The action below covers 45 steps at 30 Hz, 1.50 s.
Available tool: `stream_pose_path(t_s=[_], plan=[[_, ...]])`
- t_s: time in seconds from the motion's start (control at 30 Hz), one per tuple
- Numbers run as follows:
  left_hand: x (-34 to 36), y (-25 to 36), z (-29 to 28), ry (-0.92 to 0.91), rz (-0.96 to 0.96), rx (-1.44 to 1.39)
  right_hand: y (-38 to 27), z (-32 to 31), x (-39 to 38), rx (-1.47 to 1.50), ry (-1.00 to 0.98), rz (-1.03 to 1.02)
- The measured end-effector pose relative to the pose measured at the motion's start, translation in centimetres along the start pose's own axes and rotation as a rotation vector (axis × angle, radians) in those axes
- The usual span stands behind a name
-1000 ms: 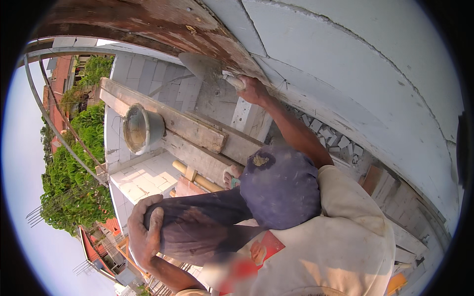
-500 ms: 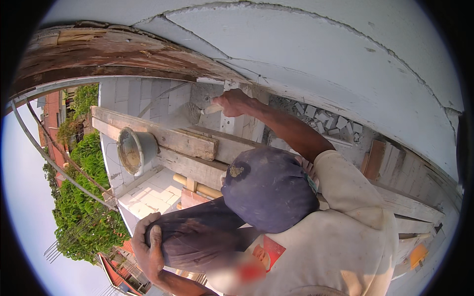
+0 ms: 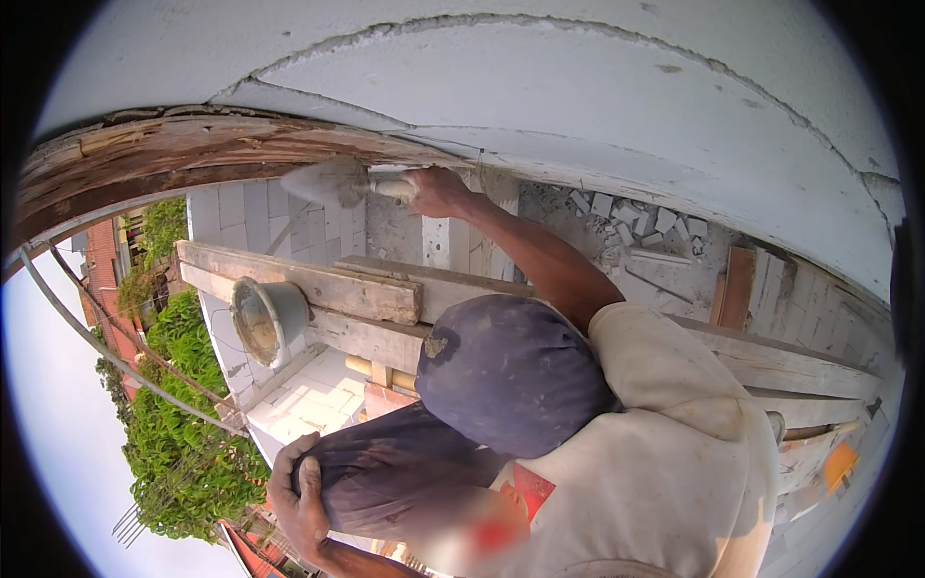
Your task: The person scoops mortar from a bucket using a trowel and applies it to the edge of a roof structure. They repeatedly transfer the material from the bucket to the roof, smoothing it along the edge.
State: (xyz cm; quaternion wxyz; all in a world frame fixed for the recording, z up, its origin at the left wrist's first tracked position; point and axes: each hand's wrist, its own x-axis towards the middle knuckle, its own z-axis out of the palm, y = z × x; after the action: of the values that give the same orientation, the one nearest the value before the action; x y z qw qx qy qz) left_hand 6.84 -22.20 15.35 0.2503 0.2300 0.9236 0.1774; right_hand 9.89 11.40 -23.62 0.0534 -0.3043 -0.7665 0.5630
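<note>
Since half a second ago, the trowel (image 3: pixel 352 185) has moved from over the planks (image 3: pixel 366 292) to near the lower edge of a weathered wooden board (image 3: pixel 236 144). Its blade points left, slightly blurred; I cannot tell whether it touches that board. My right knee (image 3: pixel 511 376) bulks up nearer me, hiding part of the planks, and a grey bucket (image 3: pixel 270 323) stands on them, below and left of the blade, its inner wall coated.

The trowel's handle sits in my right hand (image 3: pixel 438 193), fingers closed firmly around it, the blade reaching out beyond the fist. My left hand (image 3: pixel 303 496) is well apart, cupped over my left knee (image 3: pixel 385 472), thumb spread from the fingers.

Above runs a pale block wall (image 3: pixel 578 87) with rough joints. Broken block pieces (image 3: pixel 655 226) litter the grey floor beyond my right forearm; green trees (image 3: pixel 183 414) show outside at left.
</note>
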Motion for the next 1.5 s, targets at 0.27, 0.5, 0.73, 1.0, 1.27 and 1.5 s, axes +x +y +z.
stream_pose_path(t_s=[0.27, 0.5, 0.73, 1.0, 1.27, 1.5], plan=[[0.6, 0.6, 0.1, 0.003, 0.008, -0.013, 0.4, 2.4, 0.6, -0.081, 0.164, -0.122], [1.1, 0.0, -0.1, -0.011, 0.024, -0.005, -1.3, 2.3, 1.3, -0.123, -0.005, -0.211], [0.5, -0.1, -0.4, 0.003, 0.007, -0.035, -7.1, -0.3, 1.0, -0.293, -0.098, -0.327], [0.4, -0.2, -0.6, -0.007, 0.010, -0.021, -6.9, 1.4, 2.7, -0.026, -0.119, -0.275], [0.3, -0.3, -0.4, 0.020, 0.004, -0.056, 0.7, 1.7, 1.1, -0.144, -0.074, -0.012], [0.3, -0.9, -0.2, 0.021, -0.006, -0.105, 8.9, 2.4, 0.2, -0.218, -0.068, 0.057]])
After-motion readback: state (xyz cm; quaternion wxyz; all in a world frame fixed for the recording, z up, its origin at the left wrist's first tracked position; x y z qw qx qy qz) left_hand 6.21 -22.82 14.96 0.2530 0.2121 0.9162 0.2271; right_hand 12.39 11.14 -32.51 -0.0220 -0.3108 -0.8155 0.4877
